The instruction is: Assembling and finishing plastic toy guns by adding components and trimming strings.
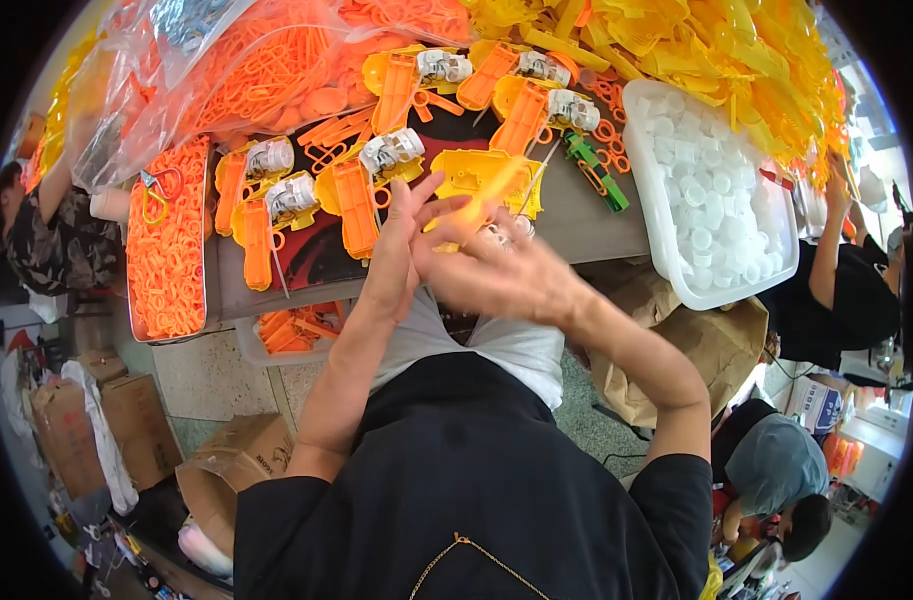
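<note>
My left hand point(401, 235) is raised in front of me at the table edge, its fingers bent around a blurred orange-yellow plastic piece point(488, 197). My right hand point(501, 272) crosses over against the left palm; motion smears its fingers, so its grip cannot be made out. Just beyond the hands lies an open yellow shell point(466, 172). To its left is a toy-gun half with an orange body point(356, 208) and a silvery-white cylinder point(391, 150). Several similar assemblies stand in rows, including one with a white cylinder point(293, 195).
A metal tray point(205, 262) of small orange parts holds scissors point(156, 195). At the right, a white tub point(698, 298) carries white caps. A green tool point(596, 172) lies beside it. Orange and yellow parts point(696, 50) pile up at the back. Cardboard boxes point(106, 430) and other people are around.
</note>
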Available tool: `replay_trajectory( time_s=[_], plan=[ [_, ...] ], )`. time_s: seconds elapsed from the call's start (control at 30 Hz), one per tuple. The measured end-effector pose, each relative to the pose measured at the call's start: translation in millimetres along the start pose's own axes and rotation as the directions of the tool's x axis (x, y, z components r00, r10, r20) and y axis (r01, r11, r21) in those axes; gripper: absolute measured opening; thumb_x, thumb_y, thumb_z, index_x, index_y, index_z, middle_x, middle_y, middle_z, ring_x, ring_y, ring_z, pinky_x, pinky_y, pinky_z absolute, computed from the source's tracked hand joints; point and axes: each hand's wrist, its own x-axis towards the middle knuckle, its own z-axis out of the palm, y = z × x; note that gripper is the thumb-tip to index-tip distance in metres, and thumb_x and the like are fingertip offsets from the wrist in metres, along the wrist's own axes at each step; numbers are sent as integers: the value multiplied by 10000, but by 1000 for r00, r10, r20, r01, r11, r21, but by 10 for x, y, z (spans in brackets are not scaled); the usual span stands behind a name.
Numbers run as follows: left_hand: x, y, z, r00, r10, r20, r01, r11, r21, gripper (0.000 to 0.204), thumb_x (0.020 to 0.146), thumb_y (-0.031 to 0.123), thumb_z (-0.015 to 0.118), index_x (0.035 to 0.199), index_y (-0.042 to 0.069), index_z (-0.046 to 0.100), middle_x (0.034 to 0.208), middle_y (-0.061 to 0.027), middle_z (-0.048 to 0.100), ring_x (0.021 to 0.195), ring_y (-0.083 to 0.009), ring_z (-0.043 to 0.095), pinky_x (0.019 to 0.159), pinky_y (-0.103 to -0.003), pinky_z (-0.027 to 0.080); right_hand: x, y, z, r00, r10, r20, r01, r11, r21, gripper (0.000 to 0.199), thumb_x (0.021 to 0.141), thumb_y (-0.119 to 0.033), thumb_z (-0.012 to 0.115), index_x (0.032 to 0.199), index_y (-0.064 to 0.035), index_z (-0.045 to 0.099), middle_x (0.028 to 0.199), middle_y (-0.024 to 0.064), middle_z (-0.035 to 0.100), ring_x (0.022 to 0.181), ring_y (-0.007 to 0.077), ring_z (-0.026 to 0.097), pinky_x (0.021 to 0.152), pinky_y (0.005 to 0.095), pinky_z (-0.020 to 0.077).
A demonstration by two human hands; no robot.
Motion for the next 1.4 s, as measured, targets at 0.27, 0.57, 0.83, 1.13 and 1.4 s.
replay_trajectory(
  time_s=[0.27,0.57,0.83,1.13,1.4],
  plan=[
    [50,-34,-125,963,234,132,-254,627,736,515,893,145,759,1317,-41,534,1111,-124,668,856,-138,657,717,-284,582,-452,-83,77,434,893,-120,-797,443,410,241,842,-40,708,1075,-49,647,1076,121,631,996,269,578,842,378,473],
    [101,-107,-161,658,517,547,-557,-154,816,593,850,121,750,1401,92,532,982,-115,490,798,-285,608,673,-408,529,-494,202,359,397,880,261,-798,191,571,174,871,-118,727,965,23,687,914,62,613,764,129,570,650,260,457],
    [-13,-331,-212,699,551,457,-333,-315,889,629,840,188,771,1409,64,535,1006,-90,491,857,-246,585,698,-382,501,-527,242,375,232,834,500,-670,-236,704,125,887,-72,693,953,-20,600,831,-37,589,702,29,467,623,197,376],
    [63,-353,-290,669,529,522,-342,-405,848,641,839,188,783,1424,83,542,1057,-104,516,882,-270,596,737,-388,507,-344,481,193,204,845,494,-68,-491,868,275,850,56,558,1114,-18,555,963,36,616,841,113,579,769,241,471],
    [79,-428,-289,662,572,484,-348,-338,875,631,808,193,799,1378,54,568,1059,-80,488,938,-234,564,743,-351,497,-667,957,346,-10,875,483,258,-464,847,352,912,-41,577,1248,-3,479,1170,109,590,915,172,609,768,311,455]
  ],
)
